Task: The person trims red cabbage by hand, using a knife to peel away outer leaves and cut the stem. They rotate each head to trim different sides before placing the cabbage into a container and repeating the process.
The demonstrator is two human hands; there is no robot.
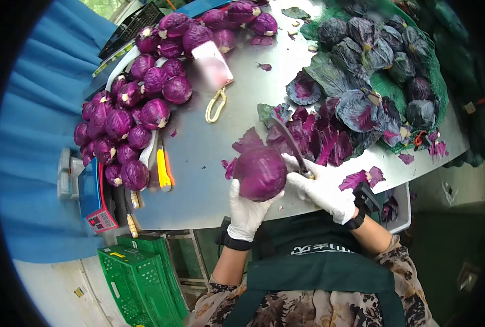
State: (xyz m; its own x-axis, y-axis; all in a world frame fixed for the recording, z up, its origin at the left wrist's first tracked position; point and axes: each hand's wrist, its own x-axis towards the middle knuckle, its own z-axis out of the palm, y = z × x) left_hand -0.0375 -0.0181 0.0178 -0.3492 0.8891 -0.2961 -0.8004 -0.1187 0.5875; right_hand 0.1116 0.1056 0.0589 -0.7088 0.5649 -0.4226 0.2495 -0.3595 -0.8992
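Note:
A round, glossy red cabbage [261,173] rests in my white-gloved left hand [247,211], whose fingers support it from below and the left side, near the table's front edge. My right hand [325,188], also gloved, is just right of the cabbage and grips a knife [290,137]. The knife's dark, curved blade points up and away, apart from the cabbage as far as I can see; its handle is mostly hidden by the fingers. Loose purple outer leaves [329,144] lie heaped right behind the cabbage and the knife.
Smooth purple cabbages [119,124] are piled at the left. Untrimmed cabbages [362,32] sit on green netting [437,82] at the right. A white phone-like object [224,61], a yellow-orange cutter [164,169], a red scale [103,219], green crates [136,272] and a pale bin [403,218] are around.

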